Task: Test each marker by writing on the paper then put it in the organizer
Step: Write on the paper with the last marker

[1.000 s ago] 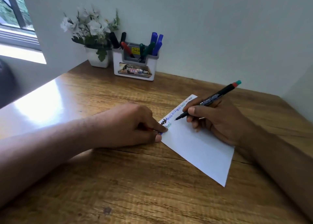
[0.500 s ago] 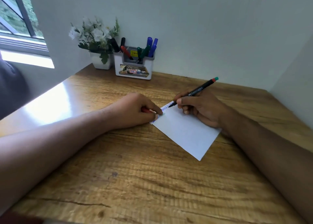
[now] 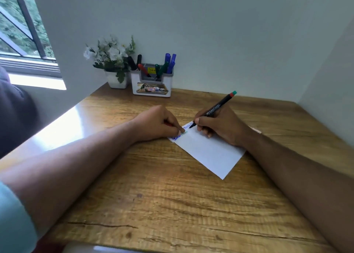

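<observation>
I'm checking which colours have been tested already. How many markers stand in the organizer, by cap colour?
Black markers: 2
Red marker: 1
Green markers: 2
Blue markers: 3, packed close, so this count is less sure
Total in the organizer: 8

My left hand [image 3: 157, 123] rests knuckles-up, fingers curled under. My right hand [image 3: 220, 127] is curled in a writing grip. Both forearms extend forward.
</observation>
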{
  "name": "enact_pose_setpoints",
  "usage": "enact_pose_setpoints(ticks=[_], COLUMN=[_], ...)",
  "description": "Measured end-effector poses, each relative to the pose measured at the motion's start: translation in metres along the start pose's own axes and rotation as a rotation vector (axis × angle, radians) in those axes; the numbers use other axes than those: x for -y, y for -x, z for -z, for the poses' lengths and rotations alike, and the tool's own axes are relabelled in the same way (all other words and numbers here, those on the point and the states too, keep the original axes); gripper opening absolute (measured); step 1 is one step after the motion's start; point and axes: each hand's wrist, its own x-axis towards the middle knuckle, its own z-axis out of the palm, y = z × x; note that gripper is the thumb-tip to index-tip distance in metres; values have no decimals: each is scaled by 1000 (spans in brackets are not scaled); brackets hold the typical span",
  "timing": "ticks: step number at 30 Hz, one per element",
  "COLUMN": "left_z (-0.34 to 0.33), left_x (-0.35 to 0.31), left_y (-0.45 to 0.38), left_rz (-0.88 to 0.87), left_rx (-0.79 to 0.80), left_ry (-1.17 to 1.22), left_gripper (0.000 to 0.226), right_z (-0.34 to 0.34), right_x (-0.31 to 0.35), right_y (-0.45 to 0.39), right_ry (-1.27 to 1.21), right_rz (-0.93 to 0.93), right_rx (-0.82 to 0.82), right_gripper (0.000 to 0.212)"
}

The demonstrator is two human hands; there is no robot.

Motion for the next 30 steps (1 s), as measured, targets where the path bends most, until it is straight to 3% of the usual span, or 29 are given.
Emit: enact_pose_setpoints(ticks=[13, 30], left_z=[3, 5], left_x=[10, 7], left_y=[-9, -7], left_rz=[-89, -74], left_rx=[45, 60], left_ry=[-43, -31], left_gripper=[19, 19], right_z=[3, 3], right_x=[-8, -4], right_y=[-7, -6], right_ry=[22, 29], right_rz=[23, 3], right_rx=[71, 31], right_gripper=[7, 8])
